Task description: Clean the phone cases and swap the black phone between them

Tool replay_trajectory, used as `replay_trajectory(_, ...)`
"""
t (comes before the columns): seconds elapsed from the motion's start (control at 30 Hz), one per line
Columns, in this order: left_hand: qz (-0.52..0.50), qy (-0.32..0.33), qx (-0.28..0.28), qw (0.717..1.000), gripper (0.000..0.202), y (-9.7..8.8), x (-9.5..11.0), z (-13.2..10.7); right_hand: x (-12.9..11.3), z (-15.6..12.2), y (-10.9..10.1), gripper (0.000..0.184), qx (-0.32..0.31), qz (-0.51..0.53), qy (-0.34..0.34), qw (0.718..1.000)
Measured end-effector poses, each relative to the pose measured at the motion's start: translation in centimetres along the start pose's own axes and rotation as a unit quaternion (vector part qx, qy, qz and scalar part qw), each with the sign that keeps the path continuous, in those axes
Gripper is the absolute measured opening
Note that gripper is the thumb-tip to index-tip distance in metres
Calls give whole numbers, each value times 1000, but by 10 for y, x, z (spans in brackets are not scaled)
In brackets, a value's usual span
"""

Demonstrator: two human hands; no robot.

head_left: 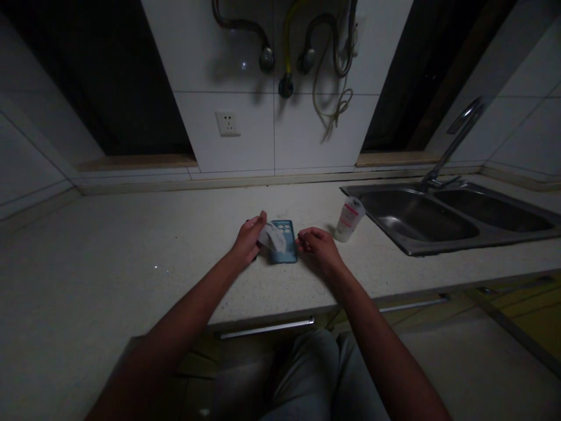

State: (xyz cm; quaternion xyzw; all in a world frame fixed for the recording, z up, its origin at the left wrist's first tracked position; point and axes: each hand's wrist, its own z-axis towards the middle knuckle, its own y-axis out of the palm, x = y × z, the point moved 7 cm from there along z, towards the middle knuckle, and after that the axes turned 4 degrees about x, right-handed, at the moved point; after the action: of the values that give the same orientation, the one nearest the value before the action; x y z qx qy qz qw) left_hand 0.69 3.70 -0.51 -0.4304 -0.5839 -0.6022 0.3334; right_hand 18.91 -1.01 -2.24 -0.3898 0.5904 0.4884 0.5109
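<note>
A blue phone case point(290, 248) with round camera holes at its top lies on the pale counter between my hands. My left hand point(246, 241) is closed on a crumpled white tissue point(274, 236), which hangs over the left part of the case. Small dark edges show by my left fingers; what they belong to is hidden. My right hand point(319, 242) is just right of the case, its fingers pinched together. Something small and dark shows at those fingertips, too dim to name.
To the right of my right hand stands a clear plastic cup point(349, 220) with pink print. Beyond it is a steel double sink point(412, 248) with a faucet point(456, 140). A wall socket point(227, 124) and hanging hoses are behind the counter point(131, 251).
</note>
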Motion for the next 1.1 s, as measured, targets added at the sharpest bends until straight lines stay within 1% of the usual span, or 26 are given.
replay_trajectory(0.1, -44, -46, -6, 998, 50, -1, -10, 3, 1, 1, -1, 24, 1, 1, 2, 1000)
replay_trajectory(0.23, -94, -82, -43, 991, 37, 3, -17, 0, 3, 1, 0, 24, -3, -1, 1, 1000)
replay_trajectory(0.37, -98, -107, -96, 985, 39, 12, -23, -7, 3, 2, 1, 23, -5, -6, -6, 1000)
replay_trajectory(0.43, -94, -111, -111, 983, 39, 14, -25, -9, 3, 2, 1, 23, -5, -7, -8, 1000)
replay_trajectory(0.53, -97, -111, -102, 984, 37, 12, -27, -6, 2, 1, 1, 24, -5, -8, -6, 1000)
replay_trajectory(0.67, -109, -95, -80, 986, 27, 7, -28, 0, 3, 1, 0, 24, -6, -11, 0, 1000)
replay_trajectory(0.77, -120, -102, -66, 985, 25, 4, -30, 1, 3, 1, 0, 25, -6, -13, -4, 1000)
replay_trajectory(1.0, -111, -105, -88, 984, 31, 9, -28, -3, 2, -1, 2, 26, -14, -18, -5, 1000)
replay_trajectory(1.1, -120, -109, -94, 982, 29, 10, -27, -3, 2, -1, 2, 27, -17, -19, -8, 1000)
